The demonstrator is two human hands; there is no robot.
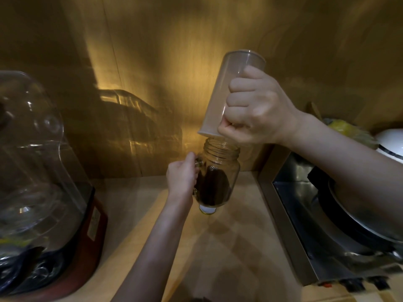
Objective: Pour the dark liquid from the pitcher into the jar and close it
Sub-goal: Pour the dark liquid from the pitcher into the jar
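Hidden: my right hand (259, 107) fist covers pitcher (231, 92) handle; lid (207, 209) half-seen under jar (216, 177)
Contents: jar part-full, dark liquid (212, 186); pitcher upturned above it, empty
Left hand (182, 176): gripping jar handle

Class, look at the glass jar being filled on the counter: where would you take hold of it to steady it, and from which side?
Grip the jar by its side handle, from the left, as the left hand does. The handle sticks out on that side, and the pitcher in the right hand is tipped over the open mouth, so the top and right are taken.
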